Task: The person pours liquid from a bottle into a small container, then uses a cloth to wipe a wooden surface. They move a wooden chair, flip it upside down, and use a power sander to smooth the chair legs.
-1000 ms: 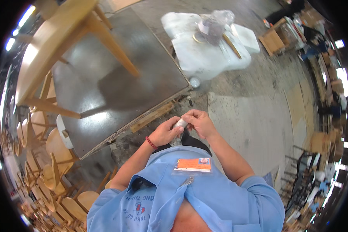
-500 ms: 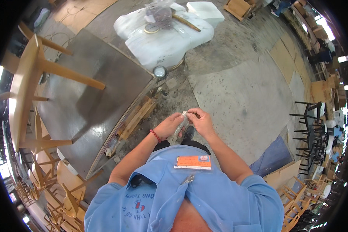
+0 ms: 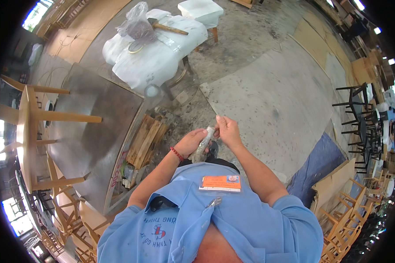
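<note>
"L hand [image 3: 188, 144], R hand [image 3: 228, 132]: status?"

"L wrapped round a whitish, crinkly, slim tube-like bundle, prob. plastic film [image 3: 205, 142], just beyond the hem of the light-blue cloth shirt [image 3: 184, 182]. R fingers bent near its top end; can't tell if gripping."

"Handling?"

"Prob. light, soft, maybe slippery; may crush. Best hold: mid-length, light pinch up top."

"Unclear?"

"Contents n/k. Lower end hard to make out, partly hidden by L. R fingertips too small to read."
</note>
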`<state>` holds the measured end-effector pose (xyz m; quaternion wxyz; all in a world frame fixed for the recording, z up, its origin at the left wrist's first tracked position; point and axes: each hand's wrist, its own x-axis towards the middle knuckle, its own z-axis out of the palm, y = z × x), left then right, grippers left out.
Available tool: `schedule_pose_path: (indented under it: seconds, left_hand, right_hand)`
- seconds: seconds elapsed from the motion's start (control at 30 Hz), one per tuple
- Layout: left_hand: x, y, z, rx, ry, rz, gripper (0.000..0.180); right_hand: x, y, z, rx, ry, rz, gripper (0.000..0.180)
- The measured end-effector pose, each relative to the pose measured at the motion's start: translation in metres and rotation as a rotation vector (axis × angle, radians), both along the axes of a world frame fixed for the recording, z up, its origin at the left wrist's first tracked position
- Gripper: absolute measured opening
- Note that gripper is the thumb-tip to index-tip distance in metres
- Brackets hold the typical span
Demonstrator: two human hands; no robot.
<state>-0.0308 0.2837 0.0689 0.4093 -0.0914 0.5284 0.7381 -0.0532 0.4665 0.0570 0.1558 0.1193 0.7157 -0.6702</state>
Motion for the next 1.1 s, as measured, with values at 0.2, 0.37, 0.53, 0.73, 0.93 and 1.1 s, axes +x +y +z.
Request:
schedule_pose_path:
  seconds: [0.2,0.37,0.53,0.73,0.93,1.1]
  left_hand:
    - [-0.013,0.006,0.002,-0.036,0.016,-0.077,0.034]
    - [-0.022,-0.002,0.006,-0.029,0.006,-0.097,0.035]
    - [-0.026,-0.010,0.021,-0.009,-0.136,-0.126,0.037]
    - [-0.023,-0.026,0.012,0.123,-0.180,-0.049,0.035]
    - [-0.020,-0.037,0.010,0.125,-0.110,-0.017,0.034]
    - [-0.013,-0.039,0.009,0.215,-0.157,0.067,0.040]
  right_hand:
    - [0.010,0.022,0.004,0.148,0.161,0.060,0.024]
    - [0.019,0.017,0.012,0.233,0.235,0.097,0.021]
    - [0.019,0.001,0.017,0.364,0.396,0.096,0.017]
    - [0.013,-0.028,0.030,0.611,0.674,0.168,0.014]
    - [0.006,-0.043,0.025,0.505,0.521,0.040,0.015]
    - [-0.004,-0.043,0.036,0.367,0.303,0.050,0.016]
